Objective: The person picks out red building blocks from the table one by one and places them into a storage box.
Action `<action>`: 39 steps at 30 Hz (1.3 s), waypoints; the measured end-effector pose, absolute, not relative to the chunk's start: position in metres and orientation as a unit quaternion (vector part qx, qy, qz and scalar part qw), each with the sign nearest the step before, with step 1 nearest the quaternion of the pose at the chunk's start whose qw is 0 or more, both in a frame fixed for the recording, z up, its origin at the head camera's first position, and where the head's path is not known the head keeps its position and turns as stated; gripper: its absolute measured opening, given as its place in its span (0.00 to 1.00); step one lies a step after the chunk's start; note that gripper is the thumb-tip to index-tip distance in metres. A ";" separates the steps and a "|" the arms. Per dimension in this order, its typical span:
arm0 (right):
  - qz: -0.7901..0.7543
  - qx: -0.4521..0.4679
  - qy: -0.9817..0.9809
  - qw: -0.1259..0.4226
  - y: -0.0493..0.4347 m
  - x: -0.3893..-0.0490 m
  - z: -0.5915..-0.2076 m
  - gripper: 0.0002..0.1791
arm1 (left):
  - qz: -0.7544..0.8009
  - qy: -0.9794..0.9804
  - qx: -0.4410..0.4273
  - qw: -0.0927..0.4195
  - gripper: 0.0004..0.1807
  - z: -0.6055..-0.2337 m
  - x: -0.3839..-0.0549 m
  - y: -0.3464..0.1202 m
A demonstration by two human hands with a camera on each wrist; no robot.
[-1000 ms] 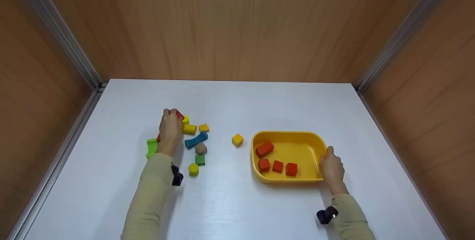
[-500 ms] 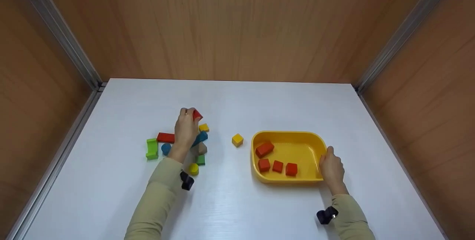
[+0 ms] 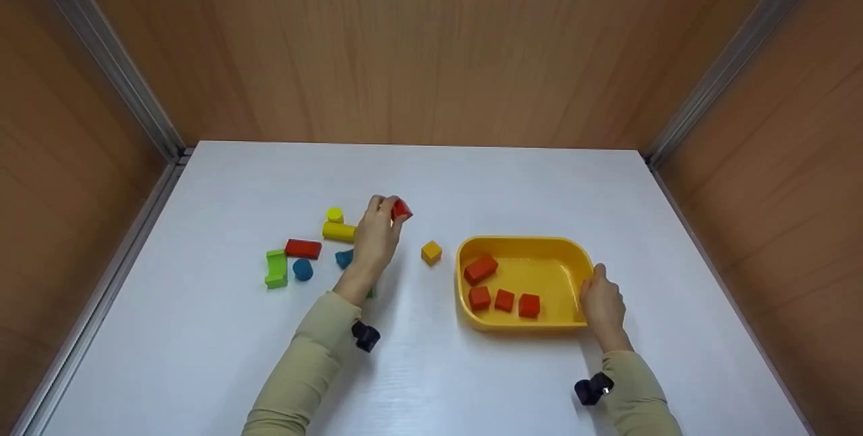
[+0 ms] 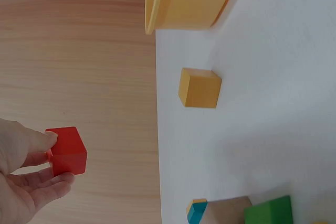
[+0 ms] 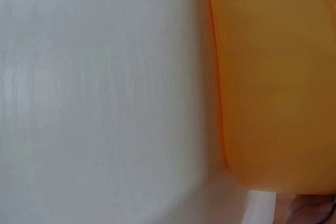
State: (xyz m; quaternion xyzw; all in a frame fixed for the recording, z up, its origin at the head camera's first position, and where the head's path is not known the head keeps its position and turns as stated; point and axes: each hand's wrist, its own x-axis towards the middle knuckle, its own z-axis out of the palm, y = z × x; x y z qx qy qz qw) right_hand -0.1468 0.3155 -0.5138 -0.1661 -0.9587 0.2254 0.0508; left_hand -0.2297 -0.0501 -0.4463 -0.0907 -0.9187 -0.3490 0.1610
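My left hand (image 3: 377,237) is raised over the table, pinching a red block (image 4: 69,150) between thumb and fingers. Just right of that hand, a yellow cube (image 3: 431,253) sits by itself on the white surface. My right hand (image 3: 604,304) grips the right wall of a yellow tray (image 3: 519,326). Several red blocks (image 3: 481,269) lie in the tray, towards its left and front. In the right wrist view the tray's outer side (image 5: 278,87) fills the right, and only a bit of the hand shows low in the corner.
Left of the tray lie a red bar (image 3: 303,248), a light green notched block (image 3: 276,269), a blue round block (image 3: 303,269) and a yellow cylinder (image 3: 338,232). My left arm partly covers other blocks, including a green one (image 4: 269,212). Wooden walls (image 3: 431,52) enclose the table.
My left hand has carried the red block rightward from the left group of blocks, uncovering the red bar and yellow cylinder. The right hand and tray have stayed in place.
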 end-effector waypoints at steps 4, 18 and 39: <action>0.222 -0.168 -0.959 0.048 0.316 -0.147 -0.514 0.08 | -0.355 -0.915 -0.106 0.156 0.17 -0.445 -0.223 -0.034; 0.219 -0.171 -0.959 0.056 0.313 -0.146 -0.514 0.08 | -0.374 -0.902 -0.182 0.112 0.16 -0.449 -0.200 0.021; 0.220 -0.162 -0.960 0.054 0.313 -0.144 -0.515 0.07 | -0.286 -0.920 -0.258 0.071 0.14 -0.469 -0.187 0.090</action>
